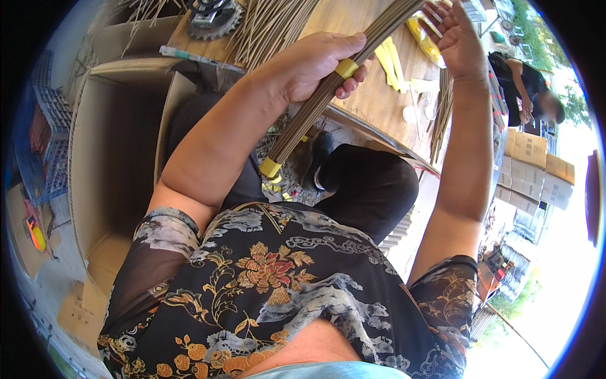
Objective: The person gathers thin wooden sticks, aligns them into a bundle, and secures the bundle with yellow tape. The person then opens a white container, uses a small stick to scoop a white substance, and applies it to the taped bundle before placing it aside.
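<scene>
From the head camera, the left hand [315, 66] was clamped around a bundle of thin brown sticks [315, 107], gripping it right at a yellow tape band [346, 67]. The bundle slanted from one o'clock down to its taped lower end [270, 167] near the centre, above the lap. The right hand [456, 41] was spread open at one o'clock, touching the bundle's upper part near the table [379, 101]. More loose sticks [271, 25] lay at twelve o'clock. A firm grip at the band, it seemed, would keep the sticks from fanning apart.

open cardboard box [113, 126], wooden table [379, 95] — stacked cartons [533, 167]
</scene>
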Motion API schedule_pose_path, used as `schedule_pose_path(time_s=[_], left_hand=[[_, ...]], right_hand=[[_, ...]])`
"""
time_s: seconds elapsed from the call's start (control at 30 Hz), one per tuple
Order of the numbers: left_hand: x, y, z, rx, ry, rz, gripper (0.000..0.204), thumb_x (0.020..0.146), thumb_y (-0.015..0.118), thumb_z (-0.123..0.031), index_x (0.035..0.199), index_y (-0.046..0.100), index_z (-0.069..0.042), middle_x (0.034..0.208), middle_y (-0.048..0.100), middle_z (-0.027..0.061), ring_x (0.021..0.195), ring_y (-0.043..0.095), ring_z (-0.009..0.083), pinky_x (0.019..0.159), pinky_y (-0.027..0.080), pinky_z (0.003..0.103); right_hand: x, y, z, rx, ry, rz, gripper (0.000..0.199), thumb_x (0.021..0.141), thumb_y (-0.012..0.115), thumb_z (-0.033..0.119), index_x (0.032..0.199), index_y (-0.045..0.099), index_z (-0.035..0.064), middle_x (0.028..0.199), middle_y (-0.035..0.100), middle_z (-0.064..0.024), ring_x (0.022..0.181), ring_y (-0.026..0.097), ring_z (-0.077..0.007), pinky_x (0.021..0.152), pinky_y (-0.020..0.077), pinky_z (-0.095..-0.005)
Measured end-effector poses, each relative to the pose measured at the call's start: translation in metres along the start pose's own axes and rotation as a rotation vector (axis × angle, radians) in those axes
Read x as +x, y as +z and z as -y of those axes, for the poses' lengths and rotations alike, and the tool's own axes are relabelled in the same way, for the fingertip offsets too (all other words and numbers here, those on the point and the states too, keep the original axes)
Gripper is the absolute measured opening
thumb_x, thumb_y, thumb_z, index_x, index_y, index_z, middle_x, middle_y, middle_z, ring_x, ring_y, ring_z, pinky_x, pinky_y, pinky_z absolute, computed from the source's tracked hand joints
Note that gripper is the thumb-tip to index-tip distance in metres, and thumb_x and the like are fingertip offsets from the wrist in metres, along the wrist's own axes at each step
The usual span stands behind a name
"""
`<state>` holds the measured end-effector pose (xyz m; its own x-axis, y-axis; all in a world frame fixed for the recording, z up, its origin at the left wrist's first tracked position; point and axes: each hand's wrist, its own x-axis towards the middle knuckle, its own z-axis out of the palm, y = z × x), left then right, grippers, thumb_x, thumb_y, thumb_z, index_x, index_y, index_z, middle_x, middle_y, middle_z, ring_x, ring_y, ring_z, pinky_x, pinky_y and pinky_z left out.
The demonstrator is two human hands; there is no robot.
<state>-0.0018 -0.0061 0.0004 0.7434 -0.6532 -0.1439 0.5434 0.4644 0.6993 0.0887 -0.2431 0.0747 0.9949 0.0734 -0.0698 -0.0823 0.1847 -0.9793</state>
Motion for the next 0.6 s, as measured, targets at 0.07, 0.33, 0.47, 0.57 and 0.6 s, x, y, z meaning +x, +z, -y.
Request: schedule_pose_path(time_s=[0.07, 0.33, 0.47, 0.57, 0.6], left_hand=[[-0.002, 0.002, -0.001, 0.024, 0.038, -0.024, 0.040, 0.091, 0.044, -0.034, 0.113, 0.047, -0.002, 0.069, 0.052, 0.0035, 0.052, 0.047, 0.0071, 0.042, 0.038, 0.018], [-0.017, 0.043, 0.010, 0.046, -0.104, 0.215, 0.051, 0.092, 0.043, -0.034, 0.132, 0.025, -0.009, 0.071, 0.054, 0.0078, 0.053, 0.052, 0.0099, 0.042, 0.042, 0.020], [-0.027, 0.063, 0.005, -0.052, -0.145, 0.377, 0.047, 0.095, 0.032, -0.030, 0.133, 0.022, -0.005, 0.087, 0.058, 0.0225, 0.075, 0.063, 0.0254, 0.062, 0.055, 0.034], [-0.038, 0.071, 0.004, -0.198, -0.151, 0.335, 0.048, 0.095, 0.030, -0.031, 0.133, 0.020, -0.002, 0.098, 0.055, 0.0276, 0.088, 0.061, 0.0323, 0.079, 0.052, 0.041], [-0.037, 0.060, 0.010, -0.213, -0.127, 0.371, 0.049, 0.094, 0.034, -0.029, 0.132, 0.021, -0.001, 0.107, 0.052, 0.0294, 0.096, 0.057, 0.0357, 0.088, 0.046, 0.043]], right_hand=[[-0.003, -0.020, -0.018, -0.209, 0.058, -0.019, 0.053, 0.087, 0.045, 0.048, 0.115, 0.048, 0.0025, 0.104, 0.058, -0.0070, 0.096, 0.053, -0.0165, 0.083, 0.0424, -0.0285], [-0.115, 0.027, -0.019, -0.004, 0.209, 0.182, 0.035, 0.086, 0.053, 0.040, 0.089, 0.057, 0.0058, 0.077, 0.060, -0.0028, 0.061, 0.049, -0.0083, 0.046, 0.0350, -0.0184], [-0.144, 0.013, -0.008, 0.230, 0.170, 0.087, 0.022, 0.088, 0.053, 0.026, 0.086, 0.056, 0.0045, 0.072, 0.059, -0.0030, 0.057, 0.051, -0.0082, 0.045, 0.0375, -0.0190], [-0.164, 0.010, 0.001, 0.306, 0.065, 0.024, 0.019, 0.088, 0.052, 0.023, 0.084, 0.055, 0.0042, 0.069, 0.059, -0.0038, 0.056, 0.053, -0.0091, 0.046, 0.0403, -0.0198], [-0.174, 0.009, 0.005, 0.320, 0.033, -0.013, 0.019, 0.088, 0.051, 0.022, 0.084, 0.054, 0.0042, 0.069, 0.059, -0.0041, 0.056, 0.053, -0.0095, 0.047, 0.0410, -0.0200]])
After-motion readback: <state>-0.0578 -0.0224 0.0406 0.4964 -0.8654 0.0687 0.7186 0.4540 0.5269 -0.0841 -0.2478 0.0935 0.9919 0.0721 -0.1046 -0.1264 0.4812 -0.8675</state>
